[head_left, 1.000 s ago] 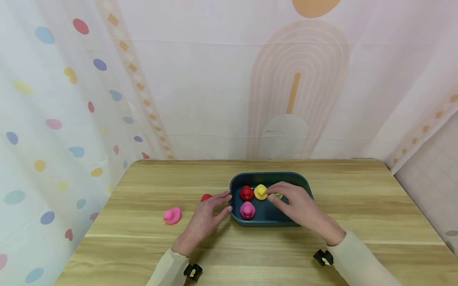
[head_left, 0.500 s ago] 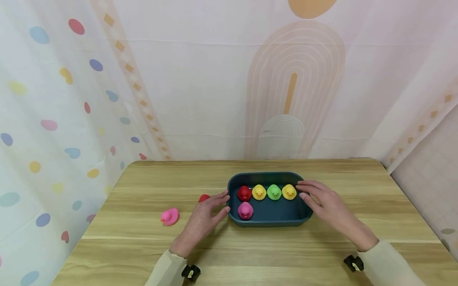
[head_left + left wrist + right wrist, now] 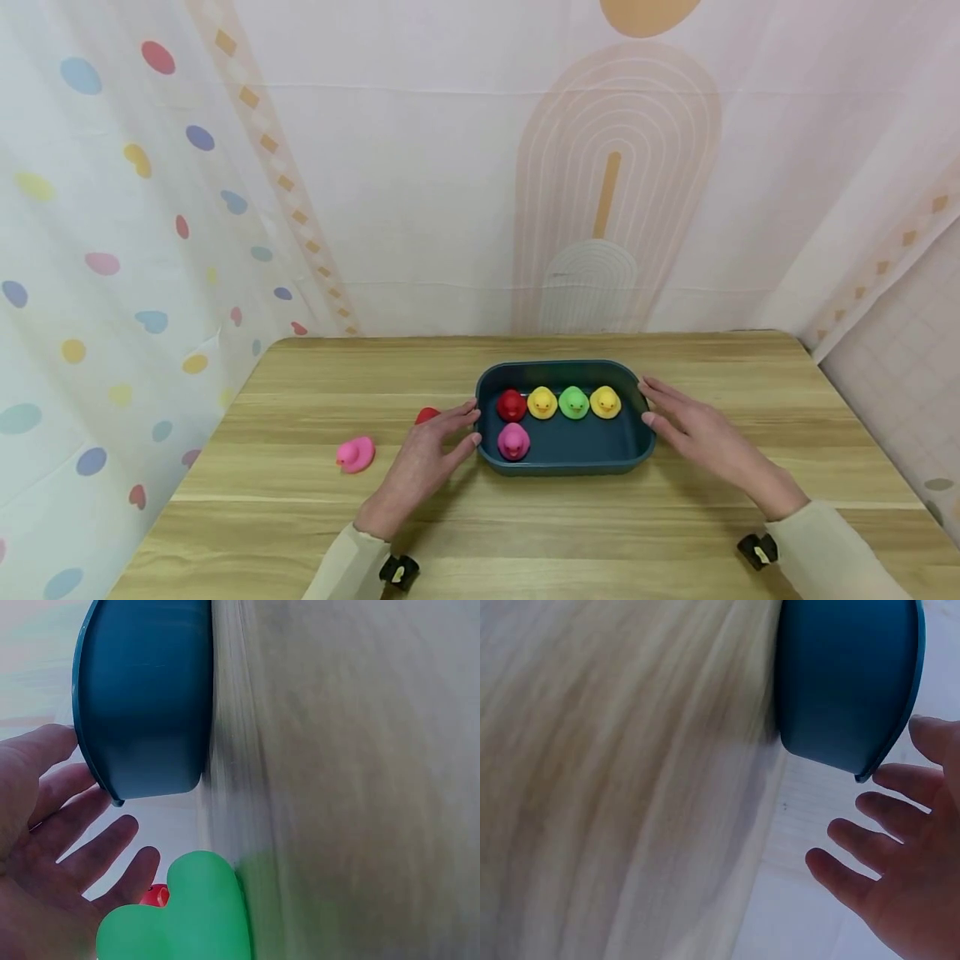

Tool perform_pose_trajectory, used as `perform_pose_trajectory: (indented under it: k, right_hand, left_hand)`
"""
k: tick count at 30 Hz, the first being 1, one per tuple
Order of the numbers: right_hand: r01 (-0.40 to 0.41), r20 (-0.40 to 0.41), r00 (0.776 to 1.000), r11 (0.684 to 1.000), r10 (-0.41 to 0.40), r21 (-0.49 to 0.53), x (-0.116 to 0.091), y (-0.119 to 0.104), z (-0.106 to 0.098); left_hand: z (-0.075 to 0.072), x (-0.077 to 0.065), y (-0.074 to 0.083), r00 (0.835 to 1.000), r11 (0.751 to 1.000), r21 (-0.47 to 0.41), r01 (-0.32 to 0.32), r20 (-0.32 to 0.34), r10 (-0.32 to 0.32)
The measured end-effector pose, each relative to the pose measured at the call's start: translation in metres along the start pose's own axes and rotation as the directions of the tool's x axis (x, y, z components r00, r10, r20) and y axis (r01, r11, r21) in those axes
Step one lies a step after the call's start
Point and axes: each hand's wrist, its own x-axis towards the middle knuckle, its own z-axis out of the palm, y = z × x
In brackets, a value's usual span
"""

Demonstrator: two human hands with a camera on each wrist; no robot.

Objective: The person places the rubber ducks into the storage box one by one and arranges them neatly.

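A dark teal tray stands on the table. Inside, a red duck, a yellow duck, a green duck and another yellow duck form a row, with a magenta duck in front of the red one. My left hand touches the tray's left rim with extended fingers. At the right rim, my right hand has its thumb and fingertips against the edge, fingers spread. In the right wrist view, the tray wall rises beside those fingers.
Left of the left hand lies a pink duck. A red toy is partly hidden behind that hand. The left wrist view shows a bright green rounded object below the fingers. A patterned curtain hangs behind the table.
My right hand has let go of the rightmost yellow duck and moved right, out of the tray to its right rim. My left hand has stayed at the left rim.
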Motion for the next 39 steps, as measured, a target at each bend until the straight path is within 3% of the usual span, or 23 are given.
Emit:
perform_pose_trajectory:
  k: [11,18,29,39]
  right_hand:
    - [-0.010,0.036,0.999,1.000,0.010,0.017,0.000,0.003,0.003]
    - [-0.003,0.037,0.999,1.000,0.002,0.027,-0.001,0.001,0.002]
    - [-0.028,0.046,0.999,0.999,0.027,0.031,-0.001,0.001,0.004]
    - [-0.057,-0.014,0.998,0.998,0.057,0.021,-0.001,-0.005,0.005]
  left_hand:
    - [-0.004,-0.001,0.003,1.000,1.000,-0.004,-0.012,-0.007,0.012]
    - [-0.024,-0.010,-0.001,0.998,0.998,0.029,-0.050,-0.033,0.051]
    - [-0.063,-0.030,-0.031,0.988,0.989,0.122,-0.081,-0.118,0.096]
    - [-0.096,-0.046,-0.066,0.979,0.978,0.183,-0.099,-0.159,0.129]
